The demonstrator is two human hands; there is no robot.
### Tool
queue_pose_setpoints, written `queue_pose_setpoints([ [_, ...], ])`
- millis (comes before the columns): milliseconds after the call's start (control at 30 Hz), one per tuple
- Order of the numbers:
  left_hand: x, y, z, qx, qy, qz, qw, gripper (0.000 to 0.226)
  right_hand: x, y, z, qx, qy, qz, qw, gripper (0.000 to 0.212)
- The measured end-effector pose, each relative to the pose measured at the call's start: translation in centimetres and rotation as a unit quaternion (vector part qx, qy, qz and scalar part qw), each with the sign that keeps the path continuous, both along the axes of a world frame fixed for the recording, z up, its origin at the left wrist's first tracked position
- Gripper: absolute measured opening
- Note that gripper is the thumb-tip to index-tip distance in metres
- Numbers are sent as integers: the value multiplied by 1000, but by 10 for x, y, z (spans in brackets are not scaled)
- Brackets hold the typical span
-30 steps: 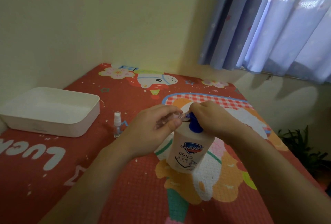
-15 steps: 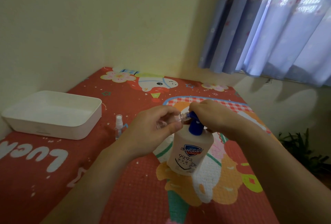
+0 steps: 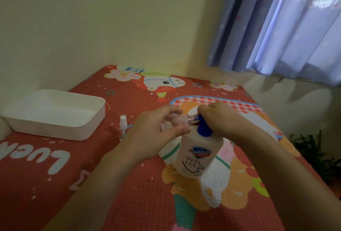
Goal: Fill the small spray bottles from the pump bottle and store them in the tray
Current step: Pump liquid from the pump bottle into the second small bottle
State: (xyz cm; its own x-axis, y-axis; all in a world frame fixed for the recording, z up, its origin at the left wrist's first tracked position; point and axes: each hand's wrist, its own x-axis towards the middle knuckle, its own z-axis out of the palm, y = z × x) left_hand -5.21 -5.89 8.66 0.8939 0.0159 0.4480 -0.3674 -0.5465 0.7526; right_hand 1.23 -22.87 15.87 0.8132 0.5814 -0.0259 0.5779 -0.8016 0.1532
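A white pump bottle [image 3: 198, 154] with a blue pump head [image 3: 203, 130] stands on the red patterned mat. My right hand [image 3: 221, 118] covers the top of the pump head. My left hand [image 3: 156, 131] holds a small clear spray bottle [image 3: 181, 121] on its side, its open neck against the pump's nozzle. A second small spray bottle [image 3: 123, 126], with its white sprayer on, stands upright to the left. The white tray [image 3: 81, 131] sits at the left edge with nothing visible inside.
The red cartoon mat [image 3: 129, 194] covers a surface set into a wall corner. Blue curtains [image 3: 286, 24] hang at the upper right. A green plant [image 3: 317, 155] sits on the floor beyond the mat's right edge.
The view has shifted slightly. Both hands stay at the pump head, with the small bottle still held to the nozzle.
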Motion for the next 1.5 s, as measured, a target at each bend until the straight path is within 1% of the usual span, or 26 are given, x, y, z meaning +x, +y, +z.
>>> queue_pose_setpoints([
  [133, -1, 0, -2, -6, 6, -1, 1000, 39, 2, 0, -6, -16, -5, 4, 1000, 18],
  [333, -2, -2, -3, -4, 11, -8, 1000, 42, 0, -1, -6, -6, -8, 3, 1000, 20],
  [500, -2, -3, -1, 2, 10, -7, 1000, 44, -4, 2, 3, 16, 29, -19, 999, 19],
  [600, -2, -3, 2, 14, -2, -7, 1000, 40, -9, 1, 13, 43, 74, -25, 996, 20],
  [667, -2, -3, 3, 26, -13, -3, 1000, 38, -10, 0, 15, 47, 80, -23, 995, 19],
  [767, 0, -3, 2, 34, -29, 3, 999, 34, -8, 0, 13, 45, 64, -20, 997, 13],
  [900, 1, -3, 0, 36, -30, 7, 999, 36, -4, -1, 6, 23, 18, -3, 1000, 15],
  [1033, 0, -5, 0, 27, -30, 8, 999, 40, 0, -3, 1, 23, 2, 0, 1000, 17],
  [1100, -1, -4, -1, 23, -24, 4, 999, 36, 2, -3, -3, 18, -8, 2, 1000, 18],
  [1167, -1, -4, -3, 22, -19, 0, 1000, 32, 2, -2, -7, 14, -14, 2, 1000, 18],
  [1267, -2, -4, -7, 20, -14, 7, 1000, 34, 0, 0, -9, 14, -18, 3, 1000, 18],
  [1400, -2, -5, -8, 15, -7, 12, 1000, 29, -2, 0, -7, 9, -19, 4, 1000, 19],
  [1500, -3, -6, -6, 22, -4, 12, 1000, 32, -4, 0, -5, 10, -8, 0, 1000, 18],
])
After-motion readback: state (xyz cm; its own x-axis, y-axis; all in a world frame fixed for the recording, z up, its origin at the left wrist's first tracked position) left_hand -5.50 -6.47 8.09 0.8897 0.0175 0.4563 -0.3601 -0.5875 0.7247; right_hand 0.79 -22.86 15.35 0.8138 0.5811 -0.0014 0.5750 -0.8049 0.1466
